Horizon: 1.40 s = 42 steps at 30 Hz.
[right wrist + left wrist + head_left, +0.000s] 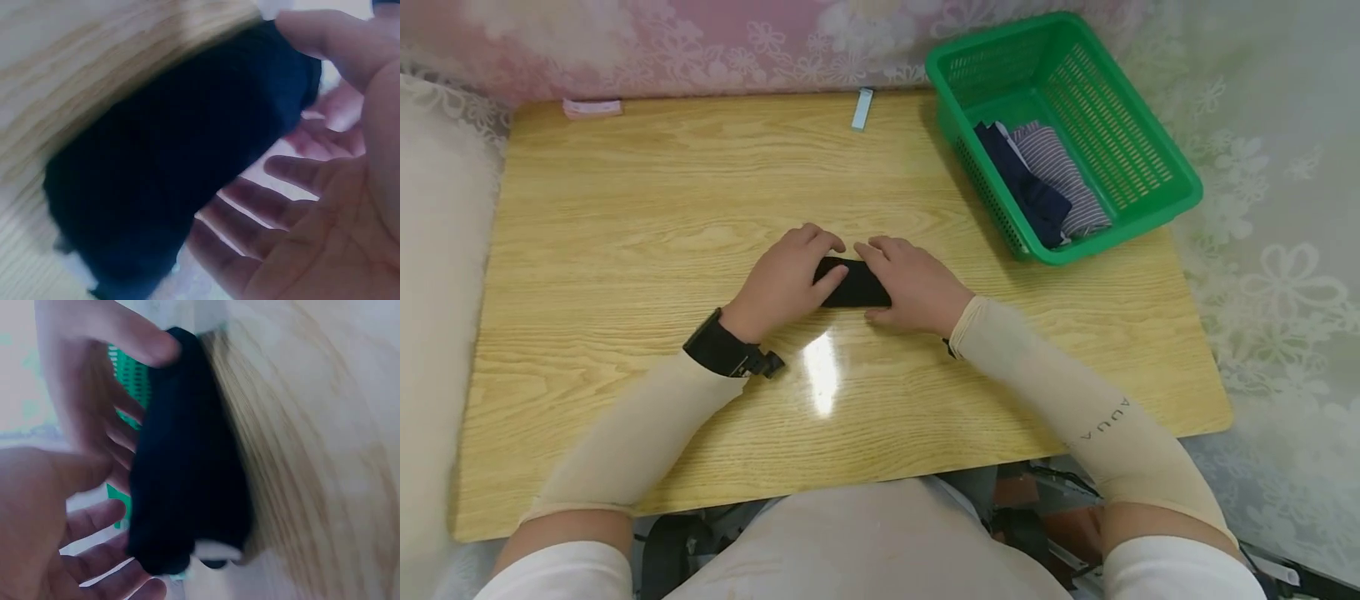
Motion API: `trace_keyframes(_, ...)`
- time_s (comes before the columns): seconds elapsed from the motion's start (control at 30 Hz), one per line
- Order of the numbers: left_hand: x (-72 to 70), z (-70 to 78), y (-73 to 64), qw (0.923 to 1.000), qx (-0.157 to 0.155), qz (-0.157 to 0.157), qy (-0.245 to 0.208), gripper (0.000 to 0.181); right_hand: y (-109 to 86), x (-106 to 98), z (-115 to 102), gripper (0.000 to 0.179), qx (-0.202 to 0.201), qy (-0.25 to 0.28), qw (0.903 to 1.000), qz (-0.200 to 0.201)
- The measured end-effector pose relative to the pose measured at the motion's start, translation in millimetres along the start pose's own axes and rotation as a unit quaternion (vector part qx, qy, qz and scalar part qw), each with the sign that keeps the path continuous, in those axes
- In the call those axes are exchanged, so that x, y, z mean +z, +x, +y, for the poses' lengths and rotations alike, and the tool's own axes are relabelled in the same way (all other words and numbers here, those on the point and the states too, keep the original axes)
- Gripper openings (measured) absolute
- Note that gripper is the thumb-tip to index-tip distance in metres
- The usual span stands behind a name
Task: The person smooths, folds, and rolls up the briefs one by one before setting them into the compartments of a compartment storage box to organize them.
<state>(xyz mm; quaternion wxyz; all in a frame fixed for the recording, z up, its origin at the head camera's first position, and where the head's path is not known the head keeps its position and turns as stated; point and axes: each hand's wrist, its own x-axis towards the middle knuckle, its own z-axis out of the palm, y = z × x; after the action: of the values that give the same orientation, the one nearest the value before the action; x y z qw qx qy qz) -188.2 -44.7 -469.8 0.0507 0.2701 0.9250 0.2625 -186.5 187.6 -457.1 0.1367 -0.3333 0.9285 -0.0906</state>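
Observation:
A folded black cloth (859,286) lies on the wooden table in front of the person, between the two hands. A small white patch shows at one end of the cloth (187,456) in the left wrist view. At its left end is my left hand (786,279), its thumb over the cloth and its fingers loosely bent along the far side. My right hand (921,287) is at the other end; in the right wrist view its thumb touches a corner of the cloth (181,131), with the fingers spread beside it. Neither hand visibly grips the cloth.
A green plastic basket (951,112) stands at the back right, holding a folded navy cloth (1022,183) and a striped cloth (1063,175). Along the table's back edge lie a pale strip (862,109) and a pinkish piece (592,109). Patterned curtain-like fabric borders the table.

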Motion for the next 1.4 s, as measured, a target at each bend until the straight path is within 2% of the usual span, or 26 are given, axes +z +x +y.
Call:
trace_keyframes(0.1, 2.4, 5.5, 0.1, 0.9992, 0.024, -0.023, 0.021, 0.054, 7.5, 3.2, -4.3, 0.09, 0.009, -0.03, 0.9991, -0.028)
trace_keyframes(0.27, 7.5, 7.6, 0.4, 0.9942, 0.044, -0.066, 0.072, 0.074, 11.6, 8.1, -3.8, 0.069, 0.038, -0.055, 0.9968, -0.044)
trace_keyframes(0.47, 11.7, 6.2, 0.1, 0.9931, 0.032, -0.078, 0.082, 0.071, 10.3, 8.9, -2.4, 0.057, 0.056, -0.049, 0.9967, -0.033)
trace_keyframes(0.7, 14.3, 5.2, 2.3, 0.9926, 0.03, -0.077, 0.089, 0.062, 9.0, 7.3, -1.4, 0.052, 0.054, -0.035, 0.9974, -0.033)
trace_keyframes(0.9, 10.8, 7.1, 3.3, 0.9921, 0.027, -0.085, 0.088, 0.06, 10.0, 8.4, 0.2, 0.05, 0.05, 0.015, 0.9977, -0.043)
trace_keyframes(1.03, 8.2, 8.8, 2.8, 0.9916, 0.033, -0.09, 0.087, 0.06, 12.4, 9.7, 0.7, 0.042, 0.048, 0.05, 0.9958, -0.06)
trace_keyframes(1.2, 3.7, 8.7, 2.8, 0.9926, 0.057, -0.064, 0.086, 0.06, 11.0, 5.0, 4.2, 0.034, 0.058, 0.106, 0.9909, -0.059)
trace_keyframes(1.3, -6.6, 10.4, 3.4, 0.9948, 0.071, -0.023, 0.07, 0.069, 8.3, -7.8, 7.4, 0.034, 0.057, 0.125, 0.99, -0.03)
trace_keyframes(1.4, -22.3, 14.3, 2.3, 0.9961, 0.075, 0.025, 0.041, 0.088, 4.3, -30.2, 8.4, 0.036, 0.052, 0.124, 0.991, 0.003)
